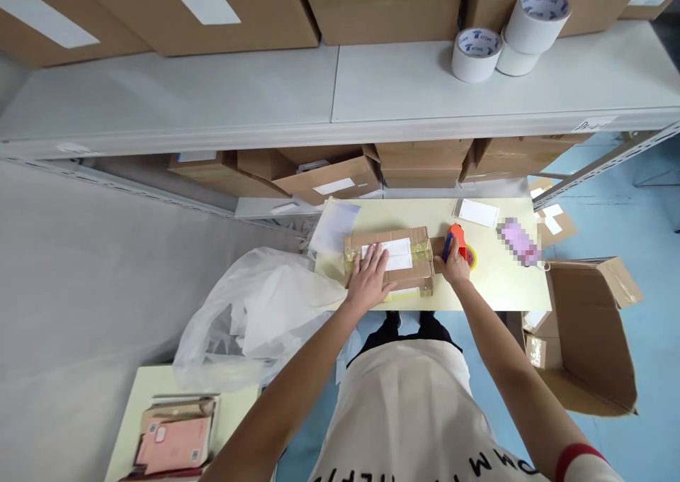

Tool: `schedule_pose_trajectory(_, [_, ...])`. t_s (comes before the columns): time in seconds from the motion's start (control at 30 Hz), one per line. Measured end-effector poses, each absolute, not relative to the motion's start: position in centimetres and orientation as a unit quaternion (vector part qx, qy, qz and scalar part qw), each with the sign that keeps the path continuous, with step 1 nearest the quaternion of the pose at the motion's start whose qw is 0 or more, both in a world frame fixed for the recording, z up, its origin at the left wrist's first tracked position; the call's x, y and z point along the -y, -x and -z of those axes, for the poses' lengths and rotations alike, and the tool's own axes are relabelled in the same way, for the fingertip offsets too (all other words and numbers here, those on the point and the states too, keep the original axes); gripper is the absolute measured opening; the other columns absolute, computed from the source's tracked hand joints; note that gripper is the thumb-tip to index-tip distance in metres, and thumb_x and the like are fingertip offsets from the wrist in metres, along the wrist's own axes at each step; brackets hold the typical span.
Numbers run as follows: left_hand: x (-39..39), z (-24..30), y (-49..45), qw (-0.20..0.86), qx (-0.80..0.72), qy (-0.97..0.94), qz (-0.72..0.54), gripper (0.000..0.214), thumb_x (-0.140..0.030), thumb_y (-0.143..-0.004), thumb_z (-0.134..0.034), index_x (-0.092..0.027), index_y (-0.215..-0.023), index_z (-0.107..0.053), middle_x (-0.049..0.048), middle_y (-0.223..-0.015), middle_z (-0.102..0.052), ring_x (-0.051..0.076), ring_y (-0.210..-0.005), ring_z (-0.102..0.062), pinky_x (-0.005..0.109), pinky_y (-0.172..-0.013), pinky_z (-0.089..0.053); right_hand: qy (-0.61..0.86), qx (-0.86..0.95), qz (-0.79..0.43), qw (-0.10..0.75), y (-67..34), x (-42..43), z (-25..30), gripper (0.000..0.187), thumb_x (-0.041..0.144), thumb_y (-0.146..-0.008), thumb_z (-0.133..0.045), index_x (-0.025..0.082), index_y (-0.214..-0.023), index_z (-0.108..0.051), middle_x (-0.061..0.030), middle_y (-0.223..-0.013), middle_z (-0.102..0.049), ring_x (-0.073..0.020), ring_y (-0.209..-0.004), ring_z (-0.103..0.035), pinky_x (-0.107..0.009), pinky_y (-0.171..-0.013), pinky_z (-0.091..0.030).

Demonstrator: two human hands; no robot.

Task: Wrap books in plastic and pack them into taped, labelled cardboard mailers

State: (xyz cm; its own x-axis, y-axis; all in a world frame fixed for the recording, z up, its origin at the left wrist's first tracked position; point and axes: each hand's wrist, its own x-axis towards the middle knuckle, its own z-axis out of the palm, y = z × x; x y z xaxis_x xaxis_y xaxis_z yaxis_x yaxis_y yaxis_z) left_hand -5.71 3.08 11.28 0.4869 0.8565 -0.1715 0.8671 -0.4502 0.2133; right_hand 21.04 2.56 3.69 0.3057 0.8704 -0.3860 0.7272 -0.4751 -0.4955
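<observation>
A taped cardboard box with a white label on top lies on the pale yellow table. My left hand rests flat on the box with its fingers spread, partly over the label. To the right of the box, my right hand grips an orange and blue tape dispenser. Its fingers wrap round the dispenser and hide part of it. A yellow-rimmed roll shows beside that hand. Under the near side of the box, another cardboard piece sticks out.
A grey shelf with cartons and white tape rolls overhangs the table's far side. White slips and a blurred purple item lie at right. An open carton stands right, a plastic bag left.
</observation>
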Motion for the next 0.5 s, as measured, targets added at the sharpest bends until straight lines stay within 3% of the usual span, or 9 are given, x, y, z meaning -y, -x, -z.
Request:
schedule_pose_trajectory(0.1, [-2.9,-11.3,5.6,0.138,-0.507,-0.85,0.018,0.083,-0.05,-0.088,-0.054,-0.014,-0.156,-0.022,0.0169,-0.161,-0.021,0.037,-0.149,-0.018,0.058,-0.12,-0.011,0.804,0.469,-0.341,0.133,-21.6,-3.3,-4.1,0.086,0.032,-0.081,-0.056,0.002,-0.153,-0.019,-0.0226,-0.099,-0.069,-0.0374,-0.094,-0.065,-0.053,-0.087,-0.046])
schedule_pose_trajectory(0.27, [-2.5,-11.4,5.3,0.128,-0.498,-0.858,0.022,0.082,-0.046,-0.089,-0.055,-0.017,-0.157,-0.018,0.0146,-0.162,-0.02,0.035,-0.15,-0.015,0.056,-0.121,-0.009,0.788,0.419,-0.342,0.294,-25.1,-2.5,-7.9,0.076,0.029,-0.07,-0.052,0.008,-0.142,-0.042,-0.0165,-0.105,-0.069,-0.0317,-0.092,-0.065,-0.045,-0.083,-0.05])
schedule_pose_trajectory(0.4, [-1.7,-11.5,5.5,0.134,-0.46,-0.878,0.017,0.083,-0.046,-0.087,-0.059,-0.018,-0.156,-0.022,0.0146,-0.162,-0.02,0.034,-0.151,-0.014,0.056,-0.121,-0.009,0.709,0.443,-0.318,0.448,-25.8,-1.9,-14.1,0.055,0.032,-0.072,-0.047,0.013,-0.123,-0.059,-0.0085,-0.094,-0.07,-0.0241,-0.08,-0.062,-0.037,-0.073,-0.051])
schedule_pose_trajectory(0.5, [-0.8,-11.5,5.8,0.134,-0.434,-0.891,0.012,0.083,-0.045,-0.086,-0.06,-0.018,-0.155,-0.023,0.0146,-0.161,-0.021,0.033,-0.151,-0.014,0.056,-0.121,-0.01,0.669,0.484,-0.31,0.47,-23.8,-2.1,-18.1,0.041,0.04,-0.076,-0.049,0.015,-0.103,-0.067,-0.0065,-0.086,-0.07,-0.0221,-0.077,-0.06,-0.033,-0.069,-0.049])
